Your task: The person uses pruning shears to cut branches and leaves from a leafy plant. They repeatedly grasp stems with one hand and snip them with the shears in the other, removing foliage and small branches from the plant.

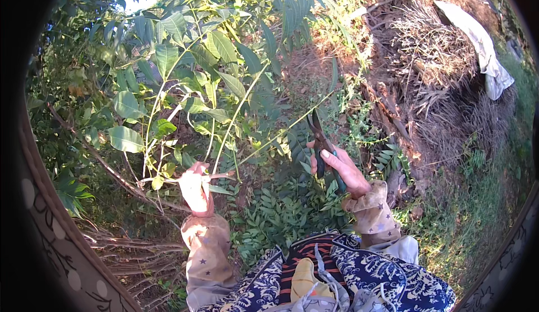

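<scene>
My left hand [196, 189] grips a thin leafy branch [221, 175] and is lit brightly by the sun. From around that grip, several pale green leaf stalks [241, 105] fan upward, bearing long pointed leaves [223, 46]. In my right hand [343, 166] is a pair of pruning shears [322, 139] with dark blades and dark, blue-green-edged handles. The shears' blades point up and stand parted, close beside one long slanting stalk [286, 128]. Whether the blades touch this stalk I cannot tell.
A heap of dry sticks [433, 55] rises at the right, partly under a white cloth [484, 42]. Bare cut branches [134, 249] lie at the lower left. Dense foliage [76, 72] fills the left side, and low green plants [273, 211] grow between my arms.
</scene>
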Available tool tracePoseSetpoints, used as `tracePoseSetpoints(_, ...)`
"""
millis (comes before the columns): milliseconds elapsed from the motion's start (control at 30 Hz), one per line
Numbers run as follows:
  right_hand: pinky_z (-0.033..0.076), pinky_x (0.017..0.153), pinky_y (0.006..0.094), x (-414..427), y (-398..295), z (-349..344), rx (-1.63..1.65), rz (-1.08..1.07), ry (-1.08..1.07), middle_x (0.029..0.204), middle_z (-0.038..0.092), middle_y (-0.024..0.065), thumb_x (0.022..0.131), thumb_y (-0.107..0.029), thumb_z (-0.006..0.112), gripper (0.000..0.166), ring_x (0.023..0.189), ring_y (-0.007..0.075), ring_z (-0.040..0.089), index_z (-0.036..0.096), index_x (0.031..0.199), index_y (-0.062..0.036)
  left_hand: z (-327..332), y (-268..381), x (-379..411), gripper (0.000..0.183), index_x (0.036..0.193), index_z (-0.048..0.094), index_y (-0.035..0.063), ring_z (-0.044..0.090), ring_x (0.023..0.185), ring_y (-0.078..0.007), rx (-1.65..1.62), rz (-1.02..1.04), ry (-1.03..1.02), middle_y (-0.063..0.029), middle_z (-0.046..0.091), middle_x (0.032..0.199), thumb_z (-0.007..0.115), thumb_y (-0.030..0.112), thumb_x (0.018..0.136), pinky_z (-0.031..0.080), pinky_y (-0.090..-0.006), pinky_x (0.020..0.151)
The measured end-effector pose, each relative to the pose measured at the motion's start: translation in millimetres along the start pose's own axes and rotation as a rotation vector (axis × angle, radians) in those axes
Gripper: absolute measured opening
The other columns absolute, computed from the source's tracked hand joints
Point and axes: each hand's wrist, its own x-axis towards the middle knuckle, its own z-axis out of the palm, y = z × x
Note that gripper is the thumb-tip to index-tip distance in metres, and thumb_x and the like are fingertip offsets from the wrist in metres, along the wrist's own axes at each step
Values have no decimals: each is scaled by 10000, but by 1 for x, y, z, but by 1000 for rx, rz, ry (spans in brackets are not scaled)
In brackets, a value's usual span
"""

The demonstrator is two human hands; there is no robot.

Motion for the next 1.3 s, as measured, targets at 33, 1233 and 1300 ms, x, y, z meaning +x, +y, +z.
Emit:
tracePoseSetpoints(33, 413, 755, 291, 2, 0, 0, -8, -10, 5, 837, 558, -4, 969, -460, 533, 555, 816, 115, 536, 499, 1305, -20, 0, 4, 0, 213, 1075, 635, 19, 616, 868, -291, 17, -4, 1, -147, 677, 992, 602, 74, 873, 448, -381, 768)
tracePoseSetpoints(1233, 438, 707, 308, -15, -5, 42, 40, 26, -287, 808, 541, 32, 984, -397, 548, 519, 755, 132, 529, 463, 1297, 7, -5, 12, 14, 229, 1102, 660, 42, 606, 953, -271, 105, -46, -52, -117, 658, 1061, 574, 104, 899, 459, -352, 834)
tracePoseSetpoints(1300, 428, 773, 308, -16, 0, 50, -131, 90, -360, 843, 542, 32, 959, -448, 578, 559, 804, 136, 511, 485, 1312, -24, -8, 13, 15, 224, 1113, 653, 22, 613, 918, -228, 75, -21, -52, -136, 655, 1060, 548, 62, 919, 477, -303, 760)
